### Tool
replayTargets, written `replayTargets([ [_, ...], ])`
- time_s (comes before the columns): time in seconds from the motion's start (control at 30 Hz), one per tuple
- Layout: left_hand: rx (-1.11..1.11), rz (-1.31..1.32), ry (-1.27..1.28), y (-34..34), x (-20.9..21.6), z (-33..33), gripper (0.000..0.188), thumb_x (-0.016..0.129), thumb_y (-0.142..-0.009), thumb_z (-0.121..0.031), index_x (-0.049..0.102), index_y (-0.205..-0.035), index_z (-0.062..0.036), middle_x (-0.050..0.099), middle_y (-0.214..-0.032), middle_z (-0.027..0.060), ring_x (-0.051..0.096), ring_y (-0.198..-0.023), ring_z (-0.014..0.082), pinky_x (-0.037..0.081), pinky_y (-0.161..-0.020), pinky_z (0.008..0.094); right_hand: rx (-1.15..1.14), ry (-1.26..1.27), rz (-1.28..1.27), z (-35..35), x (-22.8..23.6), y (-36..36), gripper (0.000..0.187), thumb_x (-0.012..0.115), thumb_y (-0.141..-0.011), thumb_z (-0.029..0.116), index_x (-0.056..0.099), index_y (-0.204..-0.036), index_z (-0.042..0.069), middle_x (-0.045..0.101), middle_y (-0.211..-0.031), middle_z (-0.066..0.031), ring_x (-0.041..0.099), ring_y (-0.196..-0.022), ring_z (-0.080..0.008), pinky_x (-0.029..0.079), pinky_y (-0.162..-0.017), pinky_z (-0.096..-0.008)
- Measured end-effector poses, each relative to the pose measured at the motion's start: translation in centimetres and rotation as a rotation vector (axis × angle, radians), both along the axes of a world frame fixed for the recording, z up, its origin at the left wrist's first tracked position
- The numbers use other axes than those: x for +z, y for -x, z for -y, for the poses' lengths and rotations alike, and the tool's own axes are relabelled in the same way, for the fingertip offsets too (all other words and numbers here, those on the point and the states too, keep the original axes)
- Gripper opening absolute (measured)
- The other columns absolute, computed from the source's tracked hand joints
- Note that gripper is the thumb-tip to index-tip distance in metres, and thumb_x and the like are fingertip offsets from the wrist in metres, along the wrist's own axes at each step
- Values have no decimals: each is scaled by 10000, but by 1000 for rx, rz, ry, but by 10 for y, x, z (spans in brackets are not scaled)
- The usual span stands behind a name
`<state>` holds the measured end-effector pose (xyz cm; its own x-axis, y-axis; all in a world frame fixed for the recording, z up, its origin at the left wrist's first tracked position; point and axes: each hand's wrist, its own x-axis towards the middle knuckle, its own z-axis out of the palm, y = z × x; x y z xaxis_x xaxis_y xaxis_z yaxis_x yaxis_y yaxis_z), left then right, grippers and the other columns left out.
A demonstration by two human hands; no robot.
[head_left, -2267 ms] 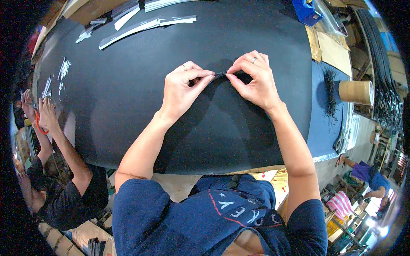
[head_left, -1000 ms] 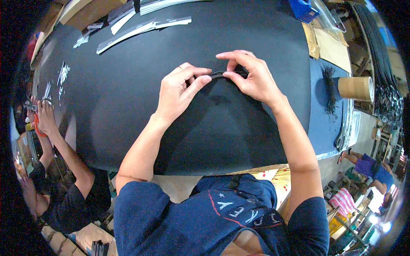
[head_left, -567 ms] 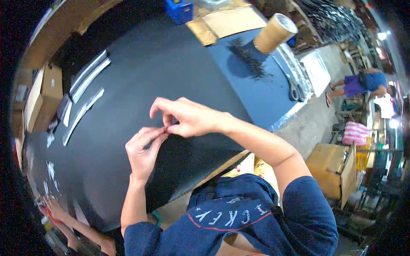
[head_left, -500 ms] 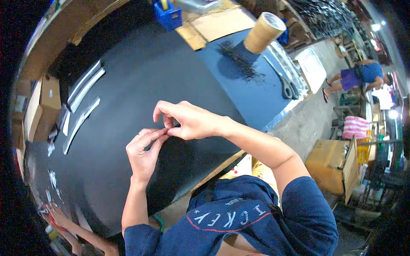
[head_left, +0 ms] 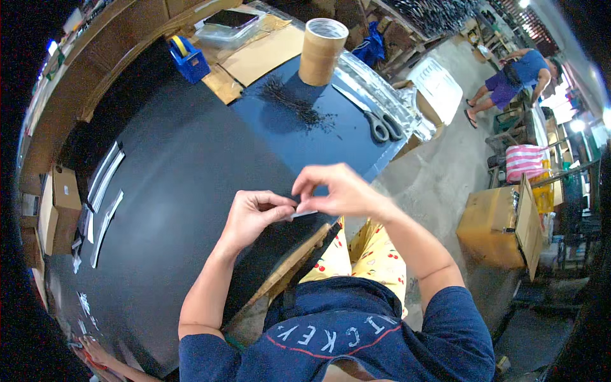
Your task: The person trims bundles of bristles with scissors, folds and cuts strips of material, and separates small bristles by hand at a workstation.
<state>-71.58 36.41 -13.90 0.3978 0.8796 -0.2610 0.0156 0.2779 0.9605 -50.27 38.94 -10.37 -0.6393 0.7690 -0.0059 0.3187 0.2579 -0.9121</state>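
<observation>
My left hand [head_left: 258,218] is closed in a pinch over the near edge of the dark tabletop [head_left: 172,223]. A small white strip [head_left: 305,214] sticks out from its fingertips. Close against it is my right hand [head_left: 340,192], thumb and forefinger pressed together and slightly blurred; whatever they pinch is too small to make out. Ahead on a blue sheet [head_left: 296,143] lie a pile of thin dark pieces [head_left: 289,100] and black-handled scissors [head_left: 379,125]. An upright brown tape roll [head_left: 321,60] stands beside them. Several white strips [head_left: 105,223] rest at the left.
A blue tape dispenser [head_left: 189,62] and cardboard sheets [head_left: 261,54] lie at the far side. One cardboard box [head_left: 60,210] stands at the left, another [head_left: 490,226] on the floor at right. Another person's hand [head_left: 95,351] is at lower left; a person [head_left: 525,70] bends at far right.
Both hands have moved right in the view and stay close together. The white strip now shows at the fingertips. The whole view has shifted, with the tape roll and scissors farther left.
</observation>
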Motion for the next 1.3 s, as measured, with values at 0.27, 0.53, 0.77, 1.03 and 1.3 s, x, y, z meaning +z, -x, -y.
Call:
replayTargets([
  [0.27,133,81,167,-20,-2,-16,201,697,-771,-106,664,-909,35,671,-793,101,637,-668,138,512,-654,238,-757,-589,740,-76,-35,-134,370,712,-696,157,564,-1007,22,582,-954,-229,550,-931,-390,449,-799,-449],
  [0.53,191,83,182,-28,-1,-26,167,694,-765,-90,666,-879,29,666,-778,96,638,-663,141,526,-639,244,-669,-281,818,-37,-27,-174,472,686,-627,169,546,-1049,9,627,-888,-224,588,-898,-374,466,-769,-448],
  [0.77,189,140,202,-41,-14,-27,154,686,-769,-78,667,-877,31,669,-786,106,642,-665,144,528,-645,244,-894,108,324,57,-38,-174,438,644,-677,56,541,-1099,1,589,-719,-81,564,-598,-116,445,-534,-256],
  [1.03,161,124,198,-44,-19,-23,167,690,-767,-86,666,-875,39,671,-783,110,643,-663,144,518,-653,239,-688,560,-293,123,-35,-95,507,745,-714,73,459,-1116,-41,540,-720,-33,519,-606,-66,427,-493,-197],
  [1.3,140,167,226,-41,-21,-24,185,701,-754,-91,660,-866,50,667,-797,121,641,-661,153,520,-639,250,-668,567,-256,105,-34,-53,432,743,-729,91,472,-1051,-9,508,-677,6,461,-573,-39,343,-481,-190],
])
